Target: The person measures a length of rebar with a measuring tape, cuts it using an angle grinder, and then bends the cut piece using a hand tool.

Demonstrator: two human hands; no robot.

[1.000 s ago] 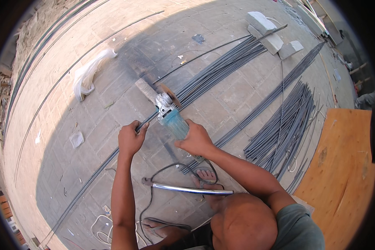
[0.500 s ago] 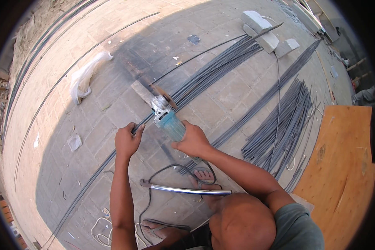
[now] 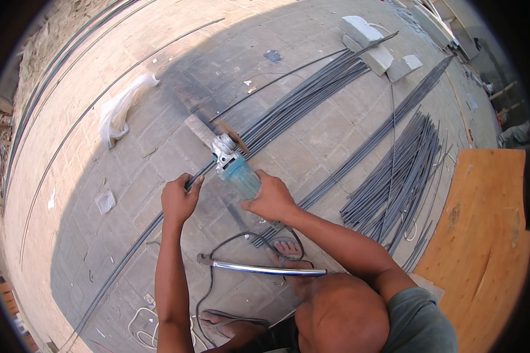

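Note:
My right hand (image 3: 272, 197) is wrapped round the teal body of an angle grinder (image 3: 239, 175). The grinder's brown disc (image 3: 234, 136) stands on edge over steel rods, close to the ends of a bundle (image 3: 300, 97); whether it touches them I cannot tell. Left of the grinder, my left hand (image 3: 182, 197) grips a few long steel rods (image 3: 136, 242), thumb and fingers closed round them. These rods run from the lower left up under the grinder head. Beside the head, a short flat block (image 3: 200, 130) lies across the rods.
A pile of cut rods (image 3: 397, 170) and a long bundle (image 3: 359, 157) lie to the right. Concrete blocks (image 3: 371, 50) sit at the far end. A hammer with a shiny handle (image 3: 271, 269) and a black cord (image 3: 203, 294) lie near my feet. Plywood (image 3: 477, 247) stands right.
The grinder and my right hand have shifted very slightly left. My left hand stays on the rods in nearly the same place.

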